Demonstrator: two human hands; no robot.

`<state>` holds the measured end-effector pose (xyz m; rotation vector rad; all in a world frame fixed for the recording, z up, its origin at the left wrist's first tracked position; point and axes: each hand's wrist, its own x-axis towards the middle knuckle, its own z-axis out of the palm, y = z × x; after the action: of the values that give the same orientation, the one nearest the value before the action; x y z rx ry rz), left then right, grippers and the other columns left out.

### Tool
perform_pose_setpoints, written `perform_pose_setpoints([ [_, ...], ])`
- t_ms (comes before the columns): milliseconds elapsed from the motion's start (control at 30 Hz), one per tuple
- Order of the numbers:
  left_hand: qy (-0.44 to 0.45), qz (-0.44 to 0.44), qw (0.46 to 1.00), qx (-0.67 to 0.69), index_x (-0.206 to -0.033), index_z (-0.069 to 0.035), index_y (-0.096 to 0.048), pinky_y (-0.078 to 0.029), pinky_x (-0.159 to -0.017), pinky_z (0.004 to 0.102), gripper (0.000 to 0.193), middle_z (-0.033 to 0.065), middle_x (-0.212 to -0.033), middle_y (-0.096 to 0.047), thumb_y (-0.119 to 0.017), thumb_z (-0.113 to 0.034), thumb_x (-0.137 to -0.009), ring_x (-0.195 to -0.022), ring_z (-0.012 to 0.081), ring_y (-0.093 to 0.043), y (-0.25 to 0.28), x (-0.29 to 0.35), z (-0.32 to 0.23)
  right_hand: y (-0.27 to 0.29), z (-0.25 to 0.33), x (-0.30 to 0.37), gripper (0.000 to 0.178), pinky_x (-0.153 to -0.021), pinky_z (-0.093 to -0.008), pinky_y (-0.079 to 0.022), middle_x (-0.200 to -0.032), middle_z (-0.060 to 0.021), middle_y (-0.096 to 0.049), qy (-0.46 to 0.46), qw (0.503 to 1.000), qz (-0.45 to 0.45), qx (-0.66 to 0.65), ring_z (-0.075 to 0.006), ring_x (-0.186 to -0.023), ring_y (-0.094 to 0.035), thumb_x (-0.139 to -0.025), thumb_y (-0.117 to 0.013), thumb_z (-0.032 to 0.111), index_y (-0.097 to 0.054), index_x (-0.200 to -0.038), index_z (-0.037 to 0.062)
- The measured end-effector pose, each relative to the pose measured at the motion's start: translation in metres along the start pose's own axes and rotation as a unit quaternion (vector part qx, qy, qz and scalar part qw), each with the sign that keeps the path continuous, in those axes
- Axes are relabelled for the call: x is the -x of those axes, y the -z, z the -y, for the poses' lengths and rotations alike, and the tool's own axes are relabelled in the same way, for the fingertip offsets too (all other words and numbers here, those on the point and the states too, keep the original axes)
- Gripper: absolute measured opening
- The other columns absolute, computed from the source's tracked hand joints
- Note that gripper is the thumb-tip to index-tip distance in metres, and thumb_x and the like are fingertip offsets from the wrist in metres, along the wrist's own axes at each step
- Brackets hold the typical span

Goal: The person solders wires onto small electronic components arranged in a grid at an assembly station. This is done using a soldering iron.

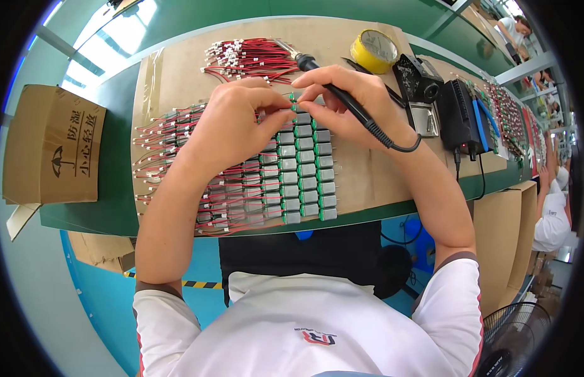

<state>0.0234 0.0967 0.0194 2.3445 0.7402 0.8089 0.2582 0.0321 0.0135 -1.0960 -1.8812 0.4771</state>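
Rows of small grey motors [306, 156] with green ends lie side by side on a brown cardboard sheet [374, 179]. Red and black wires with white plugs [169, 135] trail from the left rows. My left hand [238, 119] pinches at the green end of a motor in the far part of the rows; what its fingertips hold is too small to make out. Close beside it, my right hand [358, 103] carries a black-handled soldering iron [352, 103], its metal tip pointing far left. The right thumb and a finger meet at the same motor end.
Beyond my hands lies a bundle of loose plugged wires [257, 55]. At the right stand a yellow tape roll [375, 50], a black iron holder [419, 78], a soldering station [462, 116] and blue-handled pliers [485, 122]. Cardboard boxes [37, 147] flank the table; co-workers [551, 217] sit farther right.
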Motion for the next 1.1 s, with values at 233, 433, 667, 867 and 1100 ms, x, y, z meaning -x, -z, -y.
perform_pose_setpoints([
  [233,0.087,0.025,0.993,0.071,-0.100,0.001,-0.082,-0.050,-0.064,0.0305,0.014,0.0063,-0.083,-0.071,-0.083,-0.009,-0.090,-0.070,0.0143,-0.064,0.002,0.000,-0.005,-0.001,0.009,0.009,0.036,-0.062,-0.0206,-0.050,-0.092,-0.0006,-0.076,-0.034,0.997,-0.058,-0.034,-0.0042,-0.069,-0.058,-0.090,-0.083,0.003,-0.075,-0.124,0.0110],
  [433,0.107,0.016,0.988,0.109,-0.105,-0.001,-0.083,-0.053,-0.066,0.0300,0.019,0.0069,-0.083,-0.073,-0.084,-0.012,-0.090,-0.071,0.0125,-0.066,0.004,0.000,0.001,-0.002,0.002,0.022,0.033,-0.065,-0.0206,-0.051,-0.090,-0.0002,-0.075,-0.066,0.996,-0.049,-0.029,-0.0036,-0.070,-0.057,-0.091,-0.082,0.002,-0.075,-0.123,0.0092],
  [667,0.068,0.033,0.990,0.117,-0.106,0.002,-0.083,-0.050,-0.067,0.0269,0.020,0.0048,-0.085,-0.072,-0.085,-0.007,-0.088,-0.078,0.0106,-0.066,0.003,0.000,-0.007,-0.003,0.007,0.018,0.032,-0.065,-0.0225,-0.055,-0.088,-0.0016,-0.074,-0.034,0.999,-0.028,-0.017,-0.0059,-0.070,-0.063,-0.091,-0.081,0.001,-0.074,-0.122,0.0090],
  [867,0.071,0.076,0.991,0.082,-0.104,0.001,-0.083,-0.050,-0.067,0.0255,0.018,0.0045,-0.086,-0.074,-0.085,-0.006,-0.088,-0.076,0.0088,-0.065,0.004,0.002,-0.004,-0.011,0.003,0.019,0.033,-0.062,-0.0199,-0.049,-0.091,-0.0002,-0.077,0.026,0.999,-0.016,-0.013,-0.0035,-0.069,-0.058,-0.091,-0.081,-0.002,-0.074,-0.122,0.0058],
  [1100,0.143,0.069,0.980,0.120,-0.097,0.001,-0.082,-0.049,-0.066,0.0253,0.013,0.0022,-0.080,-0.073,-0.085,-0.008,-0.089,-0.072,0.0068,-0.062,0.006,0.002,-0.009,0.000,0.006,0.027,0.035,-0.063,-0.0234,-0.054,-0.095,-0.0051,-0.079,-0.004,1.000,-0.019,0.005,-0.0077,-0.069,-0.064,-0.095,-0.077,0.002,-0.073,-0.130,0.0067],
])
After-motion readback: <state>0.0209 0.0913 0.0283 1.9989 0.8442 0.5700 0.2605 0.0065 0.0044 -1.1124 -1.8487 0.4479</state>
